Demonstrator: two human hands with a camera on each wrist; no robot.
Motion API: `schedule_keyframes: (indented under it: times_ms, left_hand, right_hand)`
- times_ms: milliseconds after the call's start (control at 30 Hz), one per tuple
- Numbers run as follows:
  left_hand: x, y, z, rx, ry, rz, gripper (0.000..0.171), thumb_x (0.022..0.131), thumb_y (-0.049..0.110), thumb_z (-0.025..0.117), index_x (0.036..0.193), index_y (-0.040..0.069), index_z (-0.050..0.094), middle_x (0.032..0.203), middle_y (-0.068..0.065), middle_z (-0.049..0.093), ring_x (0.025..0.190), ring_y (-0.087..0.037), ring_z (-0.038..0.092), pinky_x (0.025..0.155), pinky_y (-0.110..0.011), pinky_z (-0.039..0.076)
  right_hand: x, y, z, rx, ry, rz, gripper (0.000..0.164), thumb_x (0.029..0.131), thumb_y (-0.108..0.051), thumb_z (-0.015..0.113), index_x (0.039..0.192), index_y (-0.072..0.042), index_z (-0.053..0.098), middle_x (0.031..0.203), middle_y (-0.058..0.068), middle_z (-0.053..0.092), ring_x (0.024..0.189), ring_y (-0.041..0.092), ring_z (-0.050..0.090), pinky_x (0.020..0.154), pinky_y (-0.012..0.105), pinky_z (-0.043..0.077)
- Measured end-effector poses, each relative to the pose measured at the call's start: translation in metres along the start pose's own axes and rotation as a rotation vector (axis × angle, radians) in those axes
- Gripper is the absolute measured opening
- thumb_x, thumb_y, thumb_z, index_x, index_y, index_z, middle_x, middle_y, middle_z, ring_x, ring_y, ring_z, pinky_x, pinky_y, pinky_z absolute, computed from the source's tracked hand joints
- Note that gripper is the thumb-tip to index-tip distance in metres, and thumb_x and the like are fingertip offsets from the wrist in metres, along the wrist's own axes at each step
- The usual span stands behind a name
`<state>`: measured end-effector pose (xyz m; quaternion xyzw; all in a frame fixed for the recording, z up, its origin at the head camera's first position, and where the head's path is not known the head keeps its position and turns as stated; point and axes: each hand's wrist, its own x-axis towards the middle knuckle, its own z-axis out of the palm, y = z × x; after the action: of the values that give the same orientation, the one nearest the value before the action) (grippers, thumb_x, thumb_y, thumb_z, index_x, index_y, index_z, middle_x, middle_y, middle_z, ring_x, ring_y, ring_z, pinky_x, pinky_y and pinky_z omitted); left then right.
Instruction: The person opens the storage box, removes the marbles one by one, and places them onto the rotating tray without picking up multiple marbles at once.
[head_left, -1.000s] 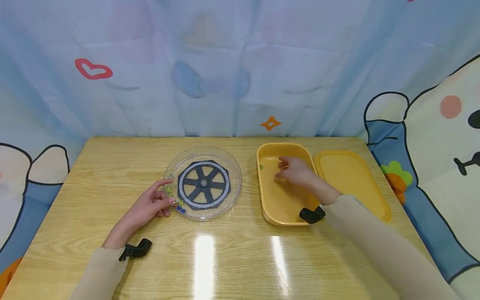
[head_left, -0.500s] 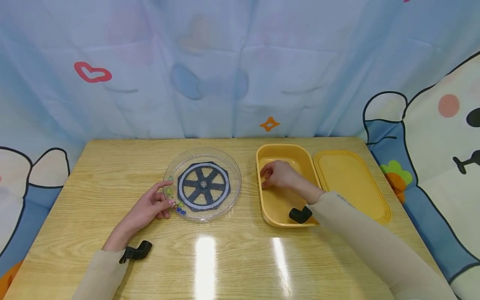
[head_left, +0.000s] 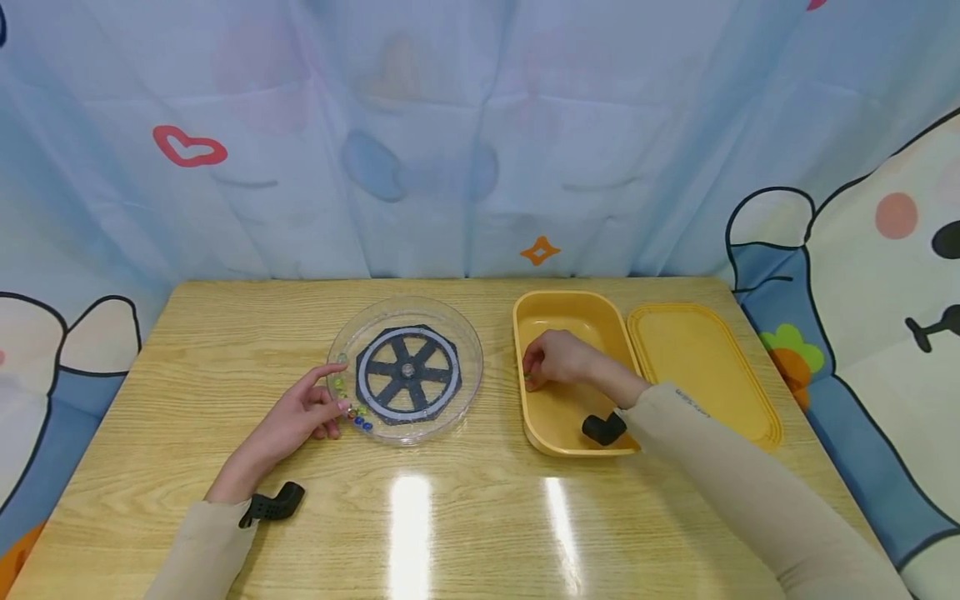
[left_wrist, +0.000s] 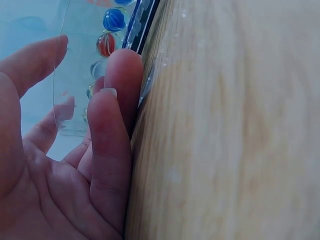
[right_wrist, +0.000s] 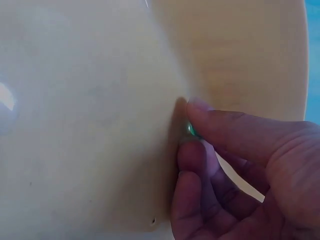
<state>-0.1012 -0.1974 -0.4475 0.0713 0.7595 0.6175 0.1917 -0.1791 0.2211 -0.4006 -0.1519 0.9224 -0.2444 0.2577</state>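
In the head view a clear round dish (head_left: 471, 343) with a dark six-spoked wheel pattern (head_left: 382, 367) stands on the table. My left hand (head_left: 302, 408) holds its left rim, thumb and forefinger reaching over the edge and the other fingers outside. Several glass marbles lie along that side; the left wrist view shows a blue marble (left_wrist: 114, 20) and a red marble (left_wrist: 105, 44). Inside the yellow tub (head_left: 573, 425), my right hand (head_left: 558, 357) pinches a green marble (right_wrist: 190, 130) between thumb and fingertips, close to the left wall. Fingers mostly cover this marble.
A yellow lid (head_left: 701, 367) lies flat against the tub's right side. Behind the wooden table (head_left: 247, 325) hangs a pale blue printed curtain (head_left: 420, 167). Each wrist wears a black camera mount, one of them a left mount (head_left: 276, 502).
My right hand has moved left and down inside the tub to its left wall, and its fingers have closed on the green marble. The left hand and dish stay in place.
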Motion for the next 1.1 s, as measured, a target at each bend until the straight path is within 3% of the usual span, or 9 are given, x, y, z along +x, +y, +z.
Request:
schedule_keyframes:
  times_ms: [333, 700, 833, 1100]
  left_hand:
    - [0.001, -0.001, 0.001, 0.0, -0.004, -0.015, 0.061, 0.1, 0.018, 0.064, 0.153, 0.014, 0.035, 0.09, -0.02, 0.059, 0.071, -0.028, 0.066, 0.061, -0.033, 0.053]
    - [0.005, 0.001, 0.002, -0.013, -0.006, -0.004, 0.061, 0.099, 0.015, 0.064, 0.153, 0.013, 0.035, 0.09, -0.02, 0.06, 0.07, -0.027, 0.065, 0.06, -0.033, 0.053]
    - [0.004, 0.002, 0.002, -0.012, 0.001, -0.011, 0.061, 0.099, 0.015, 0.065, 0.153, 0.012, 0.035, 0.09, -0.02, 0.06, 0.07, -0.027, 0.065, 0.061, -0.032, 0.053]
    - [-0.001, 0.006, 0.0, 0.038, 0.003, -0.027, 0.063, 0.099, 0.018, 0.065, 0.153, 0.013, 0.034, 0.091, -0.02, 0.06, 0.072, -0.029, 0.066, 0.061, -0.033, 0.053]
  right_hand:
    - [-0.009, 0.004, -0.009, 0.112, 0.038, -0.035, 0.011, 0.081, -0.008, 0.081, 0.091, -0.008, 0.076, 0.08, -0.001, 0.069, 0.074, 0.015, 0.062, 0.072, 0.031, 0.049]
    - [-0.025, -0.018, -0.029, 0.223, 0.295, -0.088, 0.014, 0.089, -0.009, 0.076, 0.101, -0.005, 0.074, 0.096, 0.005, 0.071, 0.086, 0.02, 0.064, 0.076, 0.034, 0.051]
    - [-0.025, -0.04, -0.021, 0.22, 0.341, -0.151, 0.015, 0.088, -0.01, 0.077, 0.102, -0.006, 0.074, 0.098, 0.005, 0.072, 0.087, 0.019, 0.067, 0.074, 0.034, 0.053]
    - [-0.007, -0.081, 0.008, 0.285, 0.284, -0.212, 0.013, 0.088, -0.008, 0.077, 0.1, -0.007, 0.074, 0.094, 0.002, 0.072, 0.083, 0.015, 0.066, 0.072, 0.03, 0.053]
